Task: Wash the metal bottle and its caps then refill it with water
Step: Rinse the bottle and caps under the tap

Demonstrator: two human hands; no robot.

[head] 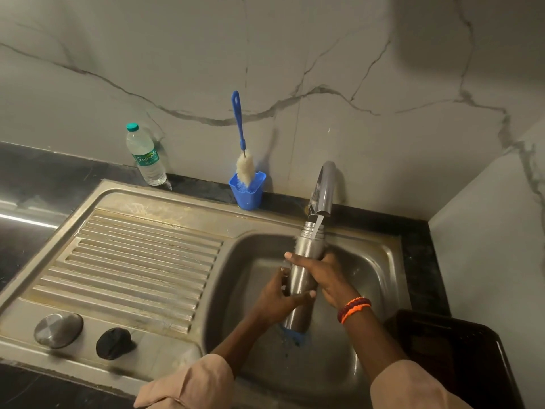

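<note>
Steel sink fills the lower centre of the frame, basin at right, ribbed drainboard at left. Dark stone counter runs round it; pale marble-look wall with grey veins behind and at the right edge.

Metal bottle held over the basin, centre right, tilted, open mouth up just under the tap. Water stream falls from the spout onto the bottle's neck.

Left hand wraps the bottle's lower half, thumb across the front. Right hand grips it higher up, fingers curled round the body. Orange and dark bracelet on the right wrist. Something blue below the bottle's base, blurred; cannot tell what.

Lower left, on the sink's flat edge: a round metal cap and a black cap, side by side, apart.

Back of the counter: plastic water bottle with green cap, upper left; blue holder at centre with a blue-handled bottle brush standing in it, leaning on the wall.

Dark tray at lower right.
</note>
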